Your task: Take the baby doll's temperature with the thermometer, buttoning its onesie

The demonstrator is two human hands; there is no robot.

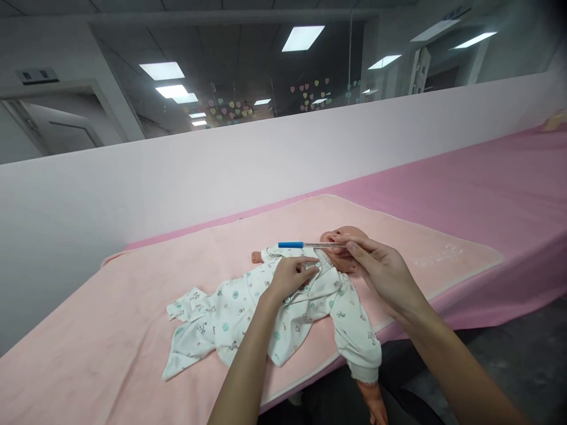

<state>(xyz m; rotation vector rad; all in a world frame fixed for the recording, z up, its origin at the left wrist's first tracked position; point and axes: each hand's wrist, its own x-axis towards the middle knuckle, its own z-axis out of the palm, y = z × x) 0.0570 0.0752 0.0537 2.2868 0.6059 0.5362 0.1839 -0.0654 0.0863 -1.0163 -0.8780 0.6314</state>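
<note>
A baby doll (343, 233) lies on its back in a white printed top (305, 319) and matching trousers (230, 304). My right hand (383, 268) pinches one end of a thin clear glass thermometer (325, 244) between thumb and fingers. Its blue end (290, 244) points left, above the doll's chest. My left hand (295, 274) rests on the chest, with thumb and fingers closed at the top's front opening, beside the snaps. Part of the doll's face is hidden behind my right hand. One doll arm (371, 401) hangs over the near edge.
A peach blanket (146, 307) lies under the doll, over a pink cover (478, 177). A white low wall (212, 171) with a window (248, 65) above runs along the far side. The bed's near edge drops to a dark floor (509, 360) at right.
</note>
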